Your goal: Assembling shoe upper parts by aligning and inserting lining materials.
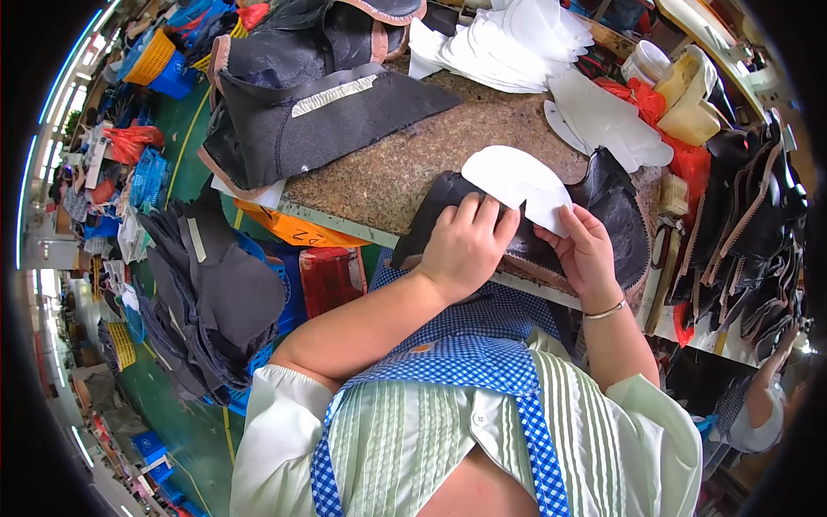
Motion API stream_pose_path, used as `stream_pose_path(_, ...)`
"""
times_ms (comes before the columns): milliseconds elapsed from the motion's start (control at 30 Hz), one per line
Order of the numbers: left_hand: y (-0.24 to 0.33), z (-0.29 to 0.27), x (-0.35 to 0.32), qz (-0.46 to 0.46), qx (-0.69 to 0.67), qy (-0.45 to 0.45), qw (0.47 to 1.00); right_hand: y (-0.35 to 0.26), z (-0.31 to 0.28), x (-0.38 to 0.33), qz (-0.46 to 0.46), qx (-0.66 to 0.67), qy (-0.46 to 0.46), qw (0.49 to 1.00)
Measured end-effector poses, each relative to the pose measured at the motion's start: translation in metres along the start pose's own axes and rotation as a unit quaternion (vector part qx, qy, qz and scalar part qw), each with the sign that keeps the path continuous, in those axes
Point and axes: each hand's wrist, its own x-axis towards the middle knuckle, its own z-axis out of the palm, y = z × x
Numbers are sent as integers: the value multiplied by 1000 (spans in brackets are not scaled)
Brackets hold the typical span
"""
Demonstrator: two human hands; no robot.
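Observation:
A curved white stiffener piece [521, 177] with a small notch in its lower edge lies over a black leather upper piece [627, 215]. My right hand [587, 250] pinches the right end of the white piece between thumb and fingers. Curled over the black piece, my left hand [469, 241] has its fingertips against the lower edge of the white one; its thumb is hidden. The black piece has a pinkish-brown edge and hangs partly over the front of the speckled stone worktop [379, 194].
Black uppers [336, 121] are piled at the back left, white stiffeners [508, 47] at the back. A yellowish container [689, 95] and red plastic bag [642, 99] stand back right. More uppers [732, 215] hang at right; dark pieces [224, 284] fill a blue basket at left.

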Motion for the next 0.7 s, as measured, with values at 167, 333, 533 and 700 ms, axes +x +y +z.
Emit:
stream_pose_path(167,-22,-29,-27,-126,-388,-139,902,-16,-12,-7,-2,-19,-21,1000)
stream_pose_path(333,-42,-18,-26,-345,-652,-47,673,-29,19,-17,-12,-280,-84,956)
stream_pose_path(533,-37,-8,-34,-343,-543,-53,765,-8,22,-18,-91,-453,13,887)
stream_pose_path(700,-34,-11,-35,-303,-477,-89,820,-6,15,-21,-56,-442,2,895)
